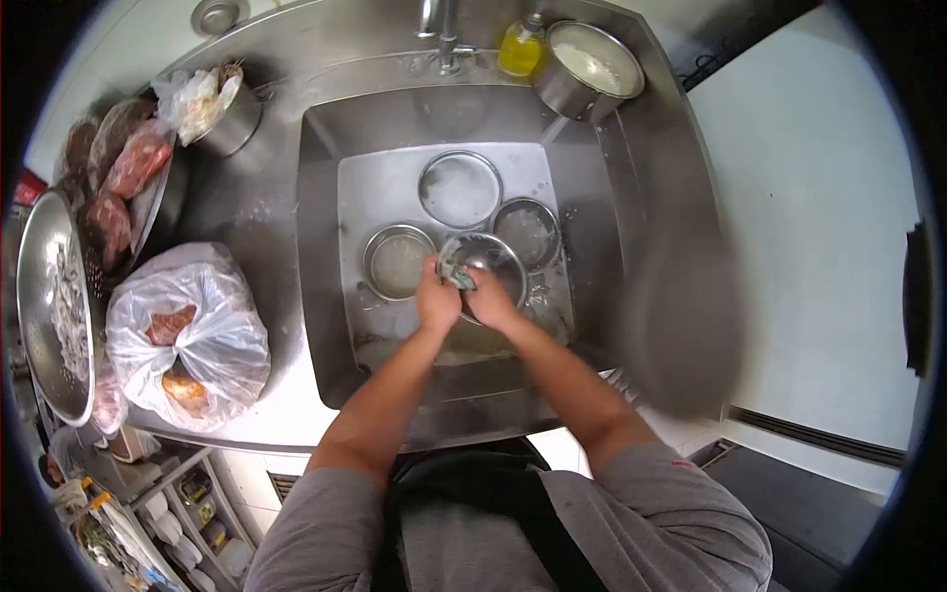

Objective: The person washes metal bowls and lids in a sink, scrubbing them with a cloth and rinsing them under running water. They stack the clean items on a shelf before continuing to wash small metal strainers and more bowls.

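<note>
Both my hands meet in the middle of the steel sink (326, 237), over a round steel bowl (505, 259). My left hand (437, 298) is closed on one side of a small crumpled green-and-white pad (457, 277). Closed around the other side is my right hand (487, 300); its exact kind I cannot make out. Around the bowl, on the sink floor, stand more round steel vessels: one at the back (461, 189), one at the left (399, 262) and one at the right (528, 235), with cloudy liquid or suds in them.
A faucet (447, 54), a yellow soap bottle (520, 47) and a steel pot (582, 84) line the back. Left are a knotted plastic bag (187, 335), a colander (59, 306), bagged meat (138, 158) and a steel container (229, 123). A grey blur (686, 316) covers the right edge.
</note>
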The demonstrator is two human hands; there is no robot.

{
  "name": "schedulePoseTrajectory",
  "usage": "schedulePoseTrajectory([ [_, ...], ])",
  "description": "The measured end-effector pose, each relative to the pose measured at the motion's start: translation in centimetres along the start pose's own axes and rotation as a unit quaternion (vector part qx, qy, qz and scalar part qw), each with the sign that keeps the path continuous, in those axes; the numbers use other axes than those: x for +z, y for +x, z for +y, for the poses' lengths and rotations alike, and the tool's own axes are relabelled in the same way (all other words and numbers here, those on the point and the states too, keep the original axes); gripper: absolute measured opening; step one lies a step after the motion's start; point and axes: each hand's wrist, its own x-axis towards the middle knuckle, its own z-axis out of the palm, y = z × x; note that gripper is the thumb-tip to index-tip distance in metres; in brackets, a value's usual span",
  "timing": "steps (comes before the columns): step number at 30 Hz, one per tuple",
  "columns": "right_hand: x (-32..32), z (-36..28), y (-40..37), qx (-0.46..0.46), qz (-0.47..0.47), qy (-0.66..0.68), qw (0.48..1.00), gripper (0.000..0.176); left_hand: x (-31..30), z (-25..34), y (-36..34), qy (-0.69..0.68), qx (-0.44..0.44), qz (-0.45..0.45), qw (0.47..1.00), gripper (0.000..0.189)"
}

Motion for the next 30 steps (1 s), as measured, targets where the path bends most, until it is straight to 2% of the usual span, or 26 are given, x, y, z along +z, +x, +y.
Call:
schedulePoseTrajectory([
  [1,-0.9,-0.7,0.1,0.061,-0.167,0.02,0.984,0.043,-1.3,-0.1,0.5,-0.037,-0.019,-0.023,0.999,0.043],
  [2,-1.6,0.3,0.3,0.057,-0.169,0.018,0.984,0.043,-2.6,-0.3,0.6,-0.038,-0.018,-0.018,0.999,0.043],
  [3,-2.3,2.6,0.3,-0.062,-0.205,-0.153,0.965,0.044,-3.9,-0.1,0.4,-0.011,-0.019,-0.034,0.999,0.044],
  [4,-3.1,2.4,0.4,-0.18,-0.23,-0.317,0.903,0.046,-4.6,-0.3,0.2,0.016,-0.019,-0.052,0.998,0.044],
  [5,-3.8,2.2,1.0,-0.222,-0.163,-0.39,0.879,0.051,-4.1,-0.4,-0.1,0.013,-0.018,-0.05,0.999,0.044],
  [6,-2.8,1.6,0.7,-0.222,-0.165,-0.391,0.878,0.051,-3.0,-1.4,-0.5,-0.016,-0.04,-0.046,0.998,0.044],
  [8,0.3,-0.7,0.3,-0.169,-0.069,-0.262,0.948,0.059,-2.8,-2.3,-0.1,-0.047,-0.059,-0.038,0.996,0.044],
  [9,0.5,-2.6,-0.6,-0.049,-0.209,-0.042,0.976,0.065,-3.7,-2.7,0.7,-0.075,-0.023,-0.037,0.996,0.044],
  [10,-0.2,-4.6,-1.6,0.002,-0.251,-0.062,0.966,0.065,-4.5,-2.6,1.1,-0.103,0.014,-0.034,0.994,0.043],
  [12,-0.9,-1.5,-0.5,-0.006,-0.275,0.09,0.957,0.066,-6.2,-1.4,0.5,-0.146,0.002,-0.041,0.988,0.044],
  [13,-2.2,-2.1,0.3,-0.008,-0.276,0.09,0.957,0.066,-6.8,-0.9,0.3,-0.187,-0.008,-0.049,0.981,0.045],
  [15,-4.1,-3.2,1.2,0.041,-0.03,-0.037,0.998,0.063,-5.2,-1.8,-0.1,-0.154,0.011,-0.044,0.987,0.046],
  [16,-3.3,-3.4,0.7,0.041,-0.026,-0.035,0.998,0.063,-4.5,-0.6,-0.5,-0.123,0.032,-0.042,0.991,0.047],
  [18,0.2,-4.3,-0.7,-0.052,0.084,-0.234,0.967,0.06,-4.3,1.7,-1.2,-0.179,0.003,-0.04,0.983,0.043],
  [19,2.1,-3.5,-1.3,-0.067,0.023,-0.241,0.968,0.059,-4.4,2.4,-1.2,-0.196,0.02,-0.039,0.98,0.042],
  [20,5.3,1.0,-1.0,-0.093,-0.021,-0.055,0.994,0.058,-4.7,2.8,-1.4,-0.212,0.036,-0.036,0.976,0.042],
  [22,-0.7,-4.1,-2.9,-0.09,-0.215,-0.23,0.945,0.049,-5.7,2.7,-1.7,-0.207,0.015,-0.045,0.977,0.045],
  [23,-3.2,-5.9,-3.2,-0.093,-0.214,-0.229,0.945,0.049,-5.9,2.0,-1.7,-0.173,0.032,-0.023,0.984,0.044],
  [25,-7.0,-7.5,-2.9,-0.083,-0.243,-0.463,0.848,0.043,-6.2,0.8,-1.4,-0.138,0.048,-0.003,0.989,0.044],
  [26,-8.2,-6.5,-2.2,-0.083,-0.242,-0.464,0.848,0.043,-6.3,0.4,-1.2,-0.225,-0.007,0.017,0.974,0.042],
  [27,-9.2,-5.1,-1.5,-0.063,-0.072,-0.318,0.943,0.042,-6.2,0.2,-1.1,-0.309,-0.062,0.038,0.948,0.04],
  [28,-9.7,-4.6,-1.0,-0.041,0.103,-0.153,0.982,0.041,-6.3,0.9,-1.3,-0.311,-0.062,0.039,0.947,0.04],
  [29,-9.0,-4.3,-1.2,-0.045,0.102,-0.155,0.982,0.041,-6.2,1.7,-1.6,-0.376,-0.178,0.017,0.909,0.039],
  [30,-7.6,-4.7,-2.0,-0.046,0.106,0.072,0.991,0.042,-6.4,2.8,-2.0,-0.433,-0.289,-0.006,0.854,0.039],
])
